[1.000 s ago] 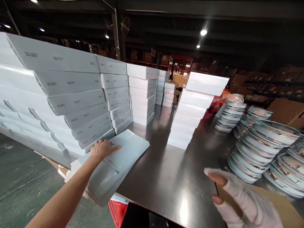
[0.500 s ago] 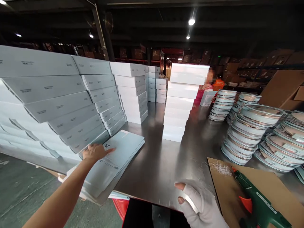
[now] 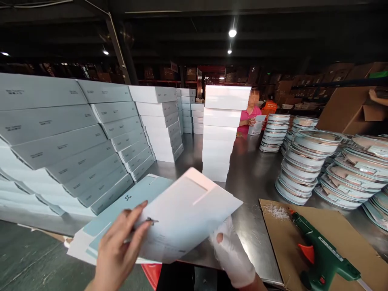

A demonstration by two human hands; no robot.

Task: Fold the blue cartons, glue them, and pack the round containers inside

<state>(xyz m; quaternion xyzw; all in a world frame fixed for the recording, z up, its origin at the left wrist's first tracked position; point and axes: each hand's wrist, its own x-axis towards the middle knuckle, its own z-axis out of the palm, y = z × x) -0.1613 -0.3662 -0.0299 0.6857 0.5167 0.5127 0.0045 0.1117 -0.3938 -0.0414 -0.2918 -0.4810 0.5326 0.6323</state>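
I've got a flat, pale blue-white card sleeve [image 3: 184,218] with a matte face and a rectangular cut-out, lifted just above the stack of identical flat card sleeves [image 3: 121,210] at the near edge of the glossy steel surface [image 3: 251,178]. Left hand [image 3: 118,250], bare, fingers closed onto the lifted sleeve's near-left edge, thumb on top. Right hand [image 3: 232,254], in a white fabric glove, grips its near-right edge from underneath. Right of the lifted sleeve: brown corrugated cardboard sheet [image 3: 342,238] carrying a green plastic glue gun [image 3: 321,254] with orange trigger. Beyond the sleeve: tall stack of white rectangular boxes [image 3: 222,133].
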